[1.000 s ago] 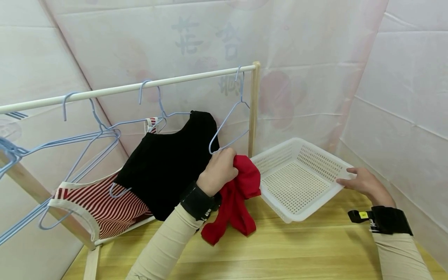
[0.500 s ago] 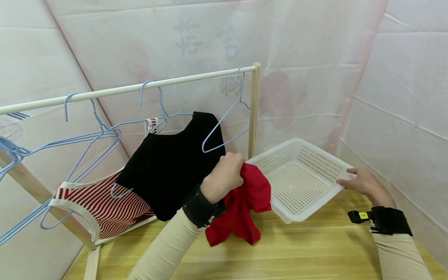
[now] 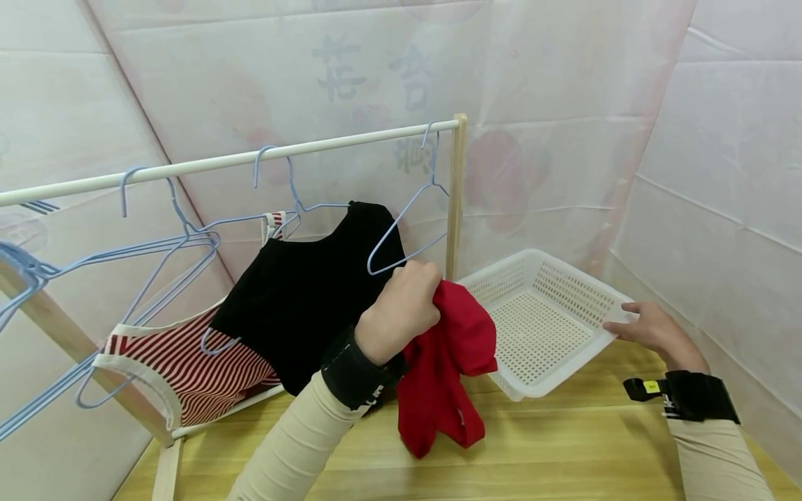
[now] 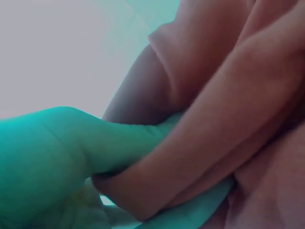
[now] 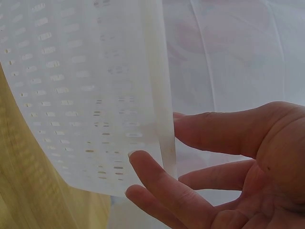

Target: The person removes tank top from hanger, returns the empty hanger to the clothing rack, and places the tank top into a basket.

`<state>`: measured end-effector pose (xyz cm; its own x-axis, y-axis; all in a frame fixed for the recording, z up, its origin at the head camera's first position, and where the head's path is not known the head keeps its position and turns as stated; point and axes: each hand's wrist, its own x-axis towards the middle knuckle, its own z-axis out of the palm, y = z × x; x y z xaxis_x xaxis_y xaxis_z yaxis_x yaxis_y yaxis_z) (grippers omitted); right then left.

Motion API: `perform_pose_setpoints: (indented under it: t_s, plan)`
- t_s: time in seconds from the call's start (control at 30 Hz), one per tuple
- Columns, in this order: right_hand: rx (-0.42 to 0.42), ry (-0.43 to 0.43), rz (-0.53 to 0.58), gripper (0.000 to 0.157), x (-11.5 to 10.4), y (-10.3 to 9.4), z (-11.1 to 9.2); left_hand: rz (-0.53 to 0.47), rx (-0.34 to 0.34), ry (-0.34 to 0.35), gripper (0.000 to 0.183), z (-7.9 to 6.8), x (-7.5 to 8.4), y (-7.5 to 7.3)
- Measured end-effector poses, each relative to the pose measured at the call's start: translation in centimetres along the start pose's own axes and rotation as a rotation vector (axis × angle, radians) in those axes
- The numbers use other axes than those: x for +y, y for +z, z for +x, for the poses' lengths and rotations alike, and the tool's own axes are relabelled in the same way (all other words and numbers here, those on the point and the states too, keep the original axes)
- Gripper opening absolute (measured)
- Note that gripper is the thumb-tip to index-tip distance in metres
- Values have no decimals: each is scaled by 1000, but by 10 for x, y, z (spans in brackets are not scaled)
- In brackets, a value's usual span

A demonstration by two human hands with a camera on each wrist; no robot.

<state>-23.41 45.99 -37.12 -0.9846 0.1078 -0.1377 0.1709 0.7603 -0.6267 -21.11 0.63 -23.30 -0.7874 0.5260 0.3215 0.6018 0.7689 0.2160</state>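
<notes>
My left hand (image 3: 401, 306) grips a red garment (image 3: 447, 369) by its upper part, and the cloth hangs in folds over the table beside the basket. In the left wrist view, thumb and fingers close round a bunched fold of this garment (image 4: 209, 100), whose exact kind I cannot tell. Just above that hand dangles a bare blue wire hanger (image 3: 401, 223). My right hand (image 3: 658, 334) holds the white plastic basket (image 3: 617, 299) by its right corner. Up close in the right wrist view, the thumb is at the rim and the fingers (image 5: 162, 186) lie against the perforated outer wall.
A rack with a white rail (image 3: 213, 163) and a wooden post (image 3: 456, 195) crosses the left half. On it hang a black top (image 3: 313, 292), a red-and-white striped top (image 3: 200, 369) and several blue hangers (image 3: 144, 243). Fabric walls (image 3: 551, 104) enclose the wooden table (image 3: 532, 445).
My left hand has shifted slightly right with the red garment, which hangs lower and farther right. The bare hanger swung left and partly back. My right hand keeps its hold on the basket.
</notes>
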Motion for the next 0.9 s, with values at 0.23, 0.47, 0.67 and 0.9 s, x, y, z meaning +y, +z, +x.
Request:
perform_pose_setpoints:
  t_s: [0.23, 0.47, 0.67, 0.9]
  plan:
    - [-4, 11, 6, 96, 2, 1, -1, -35, 40, -8, 7, 2, 7, -14]
    - [-2, 10, 9, 96, 3, 1, -1, -28, 65, -8, 9, 6, 13, -26]
    - [5, 9, -4, 98, 3, 1, -1, -22, 80, -8, 9, 10, 16, -32]
    - [8, 11, -11, 98, 2, 0, -1, 7, 95, 3, 8, 17, 18, -45]
